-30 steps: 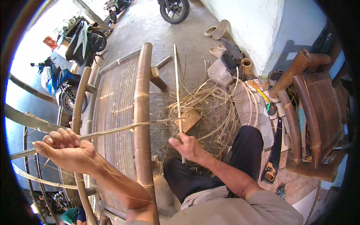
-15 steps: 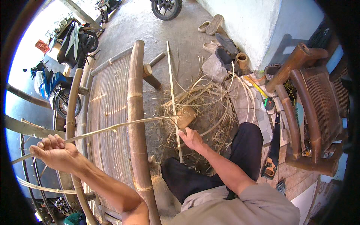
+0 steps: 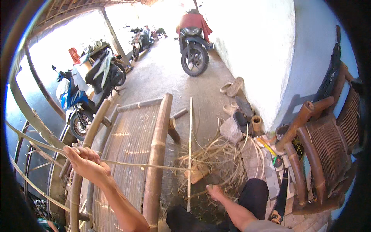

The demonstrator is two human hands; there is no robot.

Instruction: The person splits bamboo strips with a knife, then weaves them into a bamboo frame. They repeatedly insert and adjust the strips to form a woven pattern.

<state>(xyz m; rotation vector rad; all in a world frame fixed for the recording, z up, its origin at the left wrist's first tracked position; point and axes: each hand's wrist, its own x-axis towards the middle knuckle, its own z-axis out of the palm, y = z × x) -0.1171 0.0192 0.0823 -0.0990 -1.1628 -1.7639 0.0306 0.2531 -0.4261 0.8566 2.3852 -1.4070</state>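
Note:
My left hand [image 3: 88,160] is closed around a long, thin bamboo strip [image 3: 143,165], raised over the left side of a bamboo bench [image 3: 131,131]. From that hand the strip runs right across the bench to a wooden block [image 3: 199,172] on the ground. Another pale, straight bamboo strip [image 3: 189,135] crosses it beside the block. Just below the block, near my knees, my right hand [image 3: 216,192] is closed; whatever its fingers hold, if anything, is hidden. Curled bamboo shavings [image 3: 228,154] lie heaped around the block.
Right of the shavings are a tape measure [image 3: 277,161], a handsaw [image 3: 279,205] and a bamboo chair [image 3: 324,143]. Sandals [image 3: 234,87] line the white wall. Motorbikes stand at the far left, and another motorbike [image 3: 194,54] is ahead.
The view has tilted up, showing more of the far end. My left hand still grips the strip. My right hand now sits slightly farther from the block.

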